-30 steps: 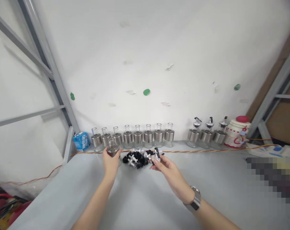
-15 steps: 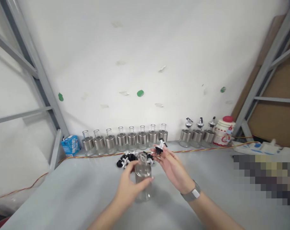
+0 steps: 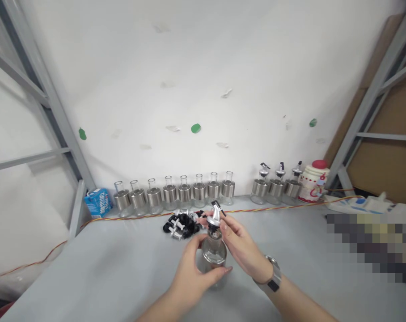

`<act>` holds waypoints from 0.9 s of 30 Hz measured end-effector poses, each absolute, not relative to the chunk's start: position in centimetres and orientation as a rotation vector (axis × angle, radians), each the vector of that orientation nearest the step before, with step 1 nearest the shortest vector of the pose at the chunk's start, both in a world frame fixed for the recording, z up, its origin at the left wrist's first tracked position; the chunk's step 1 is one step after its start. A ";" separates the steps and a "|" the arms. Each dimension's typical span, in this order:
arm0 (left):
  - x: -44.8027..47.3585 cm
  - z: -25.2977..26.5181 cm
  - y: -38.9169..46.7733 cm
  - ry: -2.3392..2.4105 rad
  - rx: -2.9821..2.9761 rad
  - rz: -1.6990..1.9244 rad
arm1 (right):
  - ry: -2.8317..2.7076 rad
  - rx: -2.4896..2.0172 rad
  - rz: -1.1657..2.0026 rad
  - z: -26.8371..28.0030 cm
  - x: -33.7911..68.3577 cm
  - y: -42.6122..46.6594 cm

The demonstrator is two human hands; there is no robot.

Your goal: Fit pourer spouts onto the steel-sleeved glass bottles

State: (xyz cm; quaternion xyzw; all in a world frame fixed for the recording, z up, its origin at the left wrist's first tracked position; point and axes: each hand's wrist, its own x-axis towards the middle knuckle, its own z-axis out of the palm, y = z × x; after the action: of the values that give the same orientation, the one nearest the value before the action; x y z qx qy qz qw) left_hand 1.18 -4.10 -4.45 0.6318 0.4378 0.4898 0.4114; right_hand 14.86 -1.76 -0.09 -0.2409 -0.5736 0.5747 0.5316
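- My left fingers (image 3: 213,276) are clamping round the glass bottle (image 3: 214,254).
- My right fingers (image 3: 232,239) are pinching the spout (image 3: 215,217) at the bottle's mouth (how deep it's sitting, I can't tell).
- I'm holding the bottle roughly upright, nearer me than the loose spouts (image 3: 176,227) lying piled on the worktop (image 3: 122,264).
- Eight more bottles (image 3: 183,193) are lining the wall (image 3: 196,67).

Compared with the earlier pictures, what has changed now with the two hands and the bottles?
The left hand has carried its bottle rightward and nearer, from left of the pile. The right hand has brought its spout from the pile to that bottle's mouth; how deep it sits is unclear. Neither hand let go. The eight open bottles and three spouted bottles along the wall stayed put.
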 end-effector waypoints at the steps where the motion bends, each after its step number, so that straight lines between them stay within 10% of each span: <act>1: 1.2 -4.5 -4.1 1.104 1.584 1.250 | -1.373 -0.574 1.359 -0.1 14.9 -1.8; 27: 1.8 -4.5 -4.0 1.191 1.654 1.228 | -1.457 -0.636 1.207 -0.1 15.4 -1.4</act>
State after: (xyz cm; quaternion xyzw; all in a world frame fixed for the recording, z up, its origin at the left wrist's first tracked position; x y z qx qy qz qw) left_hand 1.75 -3.99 -4.52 0.6454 0.4646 0.4789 0.3719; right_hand 15.39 -1.39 -0.10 -0.2680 -0.6133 0.5080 0.5422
